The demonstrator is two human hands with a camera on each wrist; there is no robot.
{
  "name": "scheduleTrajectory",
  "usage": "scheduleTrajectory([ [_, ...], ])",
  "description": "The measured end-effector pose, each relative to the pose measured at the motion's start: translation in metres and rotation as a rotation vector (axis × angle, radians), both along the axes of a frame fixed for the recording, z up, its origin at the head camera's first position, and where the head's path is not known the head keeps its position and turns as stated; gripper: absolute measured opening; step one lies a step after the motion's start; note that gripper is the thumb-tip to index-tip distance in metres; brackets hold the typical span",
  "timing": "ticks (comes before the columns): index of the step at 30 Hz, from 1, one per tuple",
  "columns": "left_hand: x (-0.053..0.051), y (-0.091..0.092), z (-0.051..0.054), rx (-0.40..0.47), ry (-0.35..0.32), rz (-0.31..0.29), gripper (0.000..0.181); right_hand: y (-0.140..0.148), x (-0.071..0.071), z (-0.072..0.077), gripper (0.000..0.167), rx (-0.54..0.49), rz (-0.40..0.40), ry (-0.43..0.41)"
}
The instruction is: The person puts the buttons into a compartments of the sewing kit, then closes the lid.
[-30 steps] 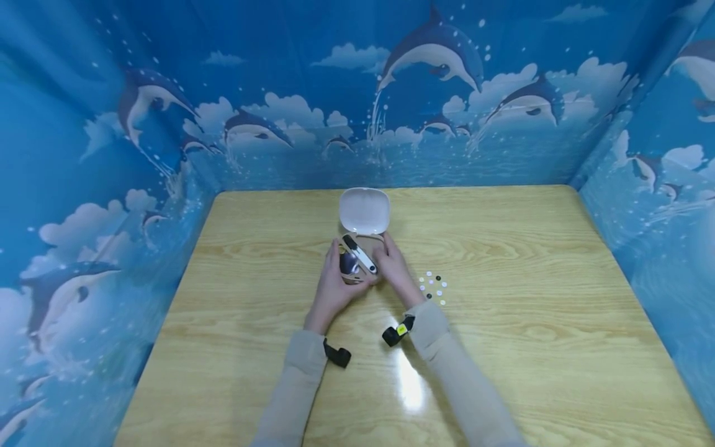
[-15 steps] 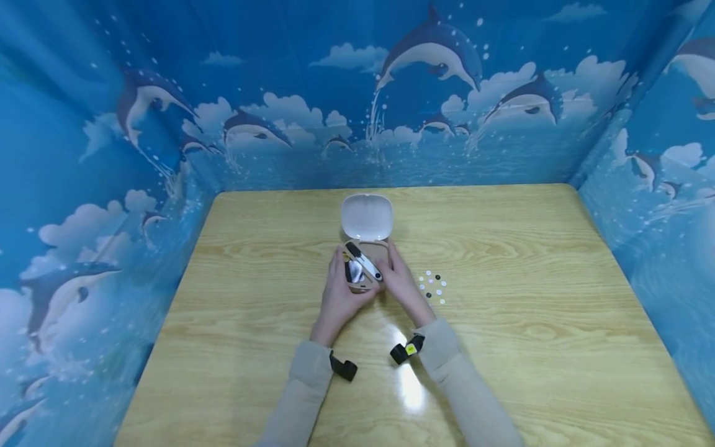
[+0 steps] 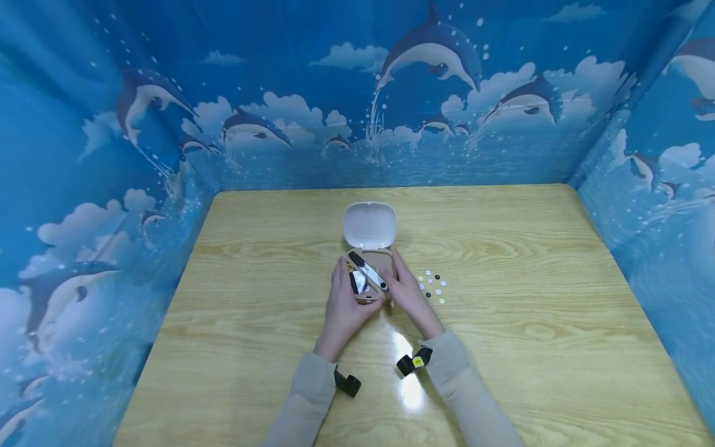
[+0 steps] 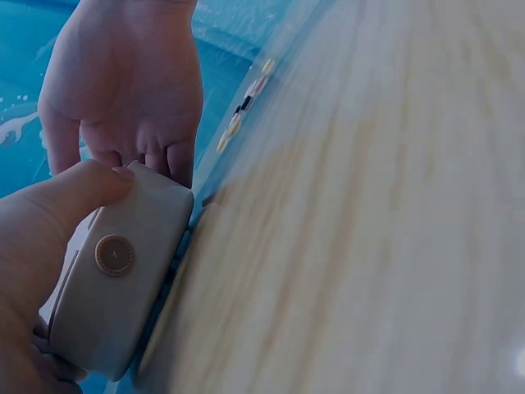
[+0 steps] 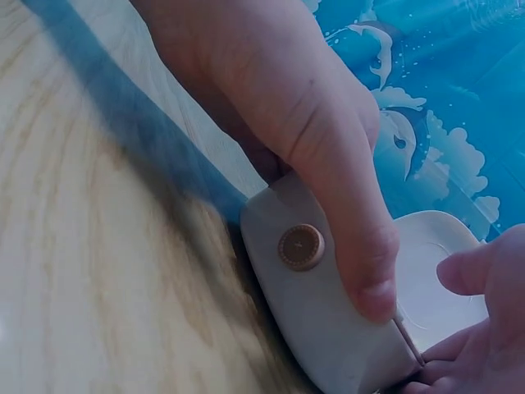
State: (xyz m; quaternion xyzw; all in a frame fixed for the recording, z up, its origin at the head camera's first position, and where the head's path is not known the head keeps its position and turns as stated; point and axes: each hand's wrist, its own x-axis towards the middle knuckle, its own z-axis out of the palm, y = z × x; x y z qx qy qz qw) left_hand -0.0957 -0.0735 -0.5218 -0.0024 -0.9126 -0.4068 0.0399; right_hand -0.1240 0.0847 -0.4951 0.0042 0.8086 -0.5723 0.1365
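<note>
A dolphin-printed curtain [image 3: 313, 161] is hanging behind, and a wood-grain table [image 3: 234, 310] is spreading around, the white case [image 4: 135, 217]. The left hand [image 3: 343, 310] is holding the case's left side, thumb lying along the near wall, while the right hand [image 3: 412, 298] is gripping the case's right side, thumb reaching over the inside. The lid [image 3: 370, 225] is standing raised at the case's far edge, a black-and-white tool [image 3: 367, 270] is lying slantwise inside the case, and small discs [image 3: 438, 292] are lying to the case's right.
</note>
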Motion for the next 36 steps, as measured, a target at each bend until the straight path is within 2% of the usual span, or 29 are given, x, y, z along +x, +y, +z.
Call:
scheduleTrajectory([
  [5, 0.005, 0.002, 0.001, -0.025, -0.013, 0.0, 0.133, 0.002, 0.006, 0.0, 0.074, 0.005, 0.008, 0.006],
  [18, 0.012, 0.002, 0.0, -0.076, 0.007, -0.004, 0.133, 0.005, 0.012, -0.004, 0.072, 0.015, 0.009, 0.027],
  [24, 0.014, -0.003, 0.001, -0.081, 0.046, -0.025, 0.134, 0.007, 0.013, 0.001, 0.071, -0.003, 0.003, 0.036],
  [29, 0.012, -0.011, 0.005, -0.061, 0.04, -0.071, 0.136, 0.015, 0.012, 0.01, 0.067, -0.067, 0.005, 0.075],
  [33, 0.006, -0.023, 0.008, -0.029, 0.042, -0.154, 0.135, 0.025, 0.01, 0.018, 0.065, -0.109, -0.009, 0.099],
  [36, -0.001, -0.033, 0.009, -0.013, 0.071, -0.231, 0.135, 0.034, 0.009, 0.023, 0.063, -0.159, -0.032, 0.11],
])
